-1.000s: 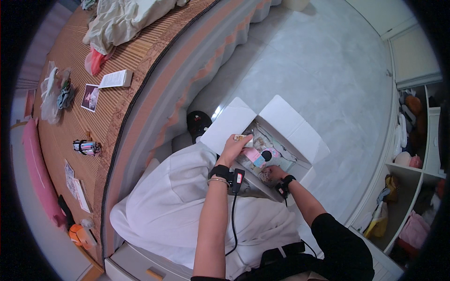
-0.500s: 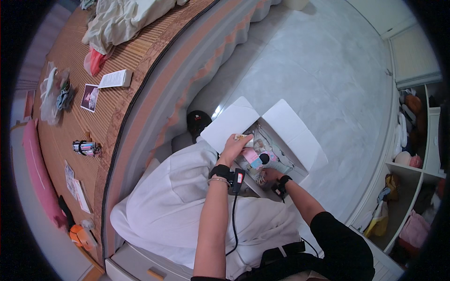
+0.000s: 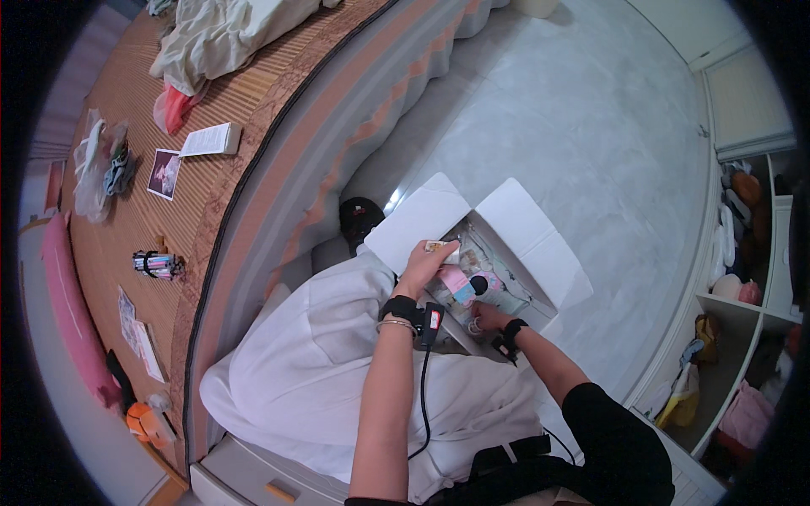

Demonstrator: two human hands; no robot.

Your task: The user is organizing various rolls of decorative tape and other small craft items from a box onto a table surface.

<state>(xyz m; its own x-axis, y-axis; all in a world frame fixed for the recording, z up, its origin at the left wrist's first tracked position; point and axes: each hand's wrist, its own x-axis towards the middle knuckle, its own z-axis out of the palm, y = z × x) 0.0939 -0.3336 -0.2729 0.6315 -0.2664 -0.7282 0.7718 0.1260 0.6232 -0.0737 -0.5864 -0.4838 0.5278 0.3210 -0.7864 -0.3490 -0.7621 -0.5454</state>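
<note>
An open white cardboard box (image 3: 527, 244) stands in front of me with its flaps spread. My left hand (image 3: 419, 268) is closed on a small white pack with a yellowish pattern (image 3: 442, 250), over the box's left side. Inside the box lie a pink and blue packet (image 3: 456, 285), a round black piece (image 3: 479, 285) and clear plastic bags. My right hand (image 3: 492, 319) reaches into the near right part of the box. Its fingers are bent together beside a small pale looped thing (image 3: 474, 325); what they hold is too small to tell.
A bed with a brown woven mat (image 3: 198, 181) runs along the left, bearing a bundle of pens (image 3: 158, 265), a photo card (image 3: 164, 174) and a plastic bag (image 3: 89, 181). Open shelves with clothes (image 3: 717, 337) stand at the right. A black round object (image 3: 360, 221) sits by the bed.
My right hand has lifted slightly and its fingers have drawn together near the pale looped thing. My left hand keeps the small pack in almost the same place.
</note>
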